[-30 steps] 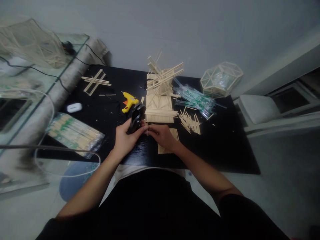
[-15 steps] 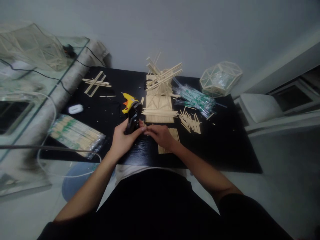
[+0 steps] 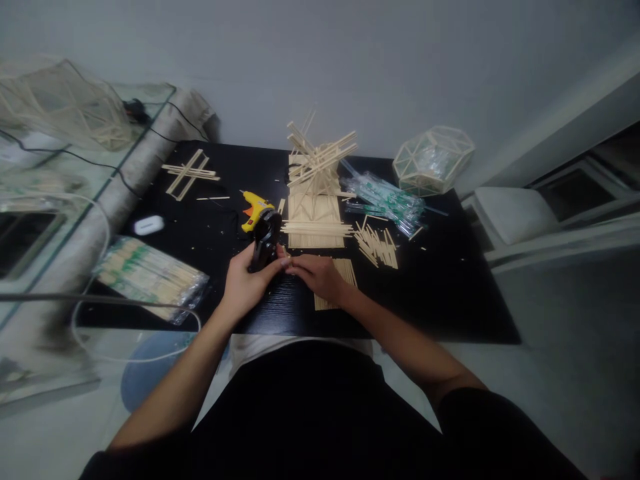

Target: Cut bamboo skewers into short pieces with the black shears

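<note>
My left hand (image 3: pixel 245 283) is closed, its thumb stretched toward my right hand. A black object with a rounded top (image 3: pixel 266 239) stands in the crook between its thumb and fingers; its kind is unclear. My right hand (image 3: pixel 320 275) is closed too, and its fingertips meet my left thumb. Whatever they pinch there is too small and dim to make out. Just beyond the black object lies a yellow glue gun (image 3: pixel 256 210) with an orange trigger. Under my right hand is a flat row of thin wooden sticks (image 3: pixel 346 272).
On the black table (image 3: pixel 425 293) are a larger stick mat (image 3: pixel 315 207) with loose sticks (image 3: pixel 330 160), short sticks (image 3: pixel 377 244), plastic wrappers (image 3: pixel 387 200), a stick frame (image 3: pixel 434 160), crossed sticks (image 3: pixel 191 175), a white case (image 3: pixel 149 225) and a bagged stick pack (image 3: pixel 150 277). A cable (image 3: pixel 100 299) crosses at left.
The view has shifted slightly, so the table and its things sit a little lower and further left. Both hands stay together in nearly the same pose.
</note>
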### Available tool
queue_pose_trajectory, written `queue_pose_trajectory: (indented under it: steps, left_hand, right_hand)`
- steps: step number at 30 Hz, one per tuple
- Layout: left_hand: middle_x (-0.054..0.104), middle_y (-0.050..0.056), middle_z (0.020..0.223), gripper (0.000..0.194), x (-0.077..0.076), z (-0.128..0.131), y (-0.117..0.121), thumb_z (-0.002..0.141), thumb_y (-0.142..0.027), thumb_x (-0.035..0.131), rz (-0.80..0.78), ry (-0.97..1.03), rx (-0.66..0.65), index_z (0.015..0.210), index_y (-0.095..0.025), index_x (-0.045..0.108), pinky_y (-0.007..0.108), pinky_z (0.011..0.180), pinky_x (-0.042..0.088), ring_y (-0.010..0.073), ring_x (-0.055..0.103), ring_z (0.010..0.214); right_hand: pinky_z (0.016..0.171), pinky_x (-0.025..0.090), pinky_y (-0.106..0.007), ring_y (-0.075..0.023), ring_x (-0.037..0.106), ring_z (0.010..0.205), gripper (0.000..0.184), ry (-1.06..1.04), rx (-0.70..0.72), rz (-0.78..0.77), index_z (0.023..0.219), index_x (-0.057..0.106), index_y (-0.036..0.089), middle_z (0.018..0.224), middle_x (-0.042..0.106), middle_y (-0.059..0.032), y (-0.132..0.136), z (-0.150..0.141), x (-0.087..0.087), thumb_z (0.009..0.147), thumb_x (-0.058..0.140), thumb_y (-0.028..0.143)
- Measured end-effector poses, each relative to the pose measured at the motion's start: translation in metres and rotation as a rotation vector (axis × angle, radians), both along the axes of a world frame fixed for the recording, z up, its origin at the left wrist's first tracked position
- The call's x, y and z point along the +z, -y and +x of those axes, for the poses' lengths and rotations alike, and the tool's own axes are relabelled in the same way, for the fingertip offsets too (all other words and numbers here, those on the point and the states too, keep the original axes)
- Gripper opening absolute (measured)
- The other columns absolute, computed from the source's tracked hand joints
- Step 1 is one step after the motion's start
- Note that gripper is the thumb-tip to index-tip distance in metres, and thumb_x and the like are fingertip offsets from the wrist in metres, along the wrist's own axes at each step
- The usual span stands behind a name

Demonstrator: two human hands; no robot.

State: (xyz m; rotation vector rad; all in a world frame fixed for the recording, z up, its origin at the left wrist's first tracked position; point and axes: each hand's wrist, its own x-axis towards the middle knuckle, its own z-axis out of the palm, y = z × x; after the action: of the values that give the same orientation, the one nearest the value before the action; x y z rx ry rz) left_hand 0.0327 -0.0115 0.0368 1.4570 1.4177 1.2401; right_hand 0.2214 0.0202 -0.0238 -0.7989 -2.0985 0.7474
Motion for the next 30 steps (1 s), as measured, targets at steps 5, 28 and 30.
queue_pose_trajectory:
  steps: [5,28,30]
  left_hand:
    - [0.079,0.006,0.094,0.031,0.003,0.002,0.000,0.076,-0.040,0.085,-0.008,0.022,0.021,0.093,-0.017,0.074,0.038,0.090,0.060,0.0213,0.074,0.087]
    - [0.065,0.019,0.115,0.047,0.034,-0.039,0.025,0.095,-0.028,0.053,0.097,-1.258,-0.185,0.140,-0.013,0.055,0.045,0.087,0.053,0.0344,0.066,0.099]
    - [0.066,0.019,0.115,0.048,0.036,-0.036,0.026,0.096,-0.027,0.053,0.103,-1.323,-0.209,0.141,-0.012,0.055,0.045,0.085,0.052,0.0347,0.066,0.096]
  right_hand:
    - [0.088,0.057,-0.031,-0.0192,0.075,0.092,0.017,-0.008,-0.015,-0.004,0.107,0.076,0.019,0.102,0.080,-0.0072,0.001,-0.001,0.000,0.103,0.061,0.025]
    - [0.078,0.054,-0.029,-0.0181,0.072,0.081,0.015,-0.011,-0.080,-0.019,0.098,0.074,0.017,0.092,0.077,-0.0064,0.003,-0.006,-0.004,0.101,0.065,0.028]
    - [0.078,0.054,-0.029,-0.0186,0.071,0.080,0.014,-0.006,-0.086,0.007,0.096,0.073,0.017,0.090,0.077,-0.0066,0.002,-0.007,-0.007,0.101,0.066,0.028]
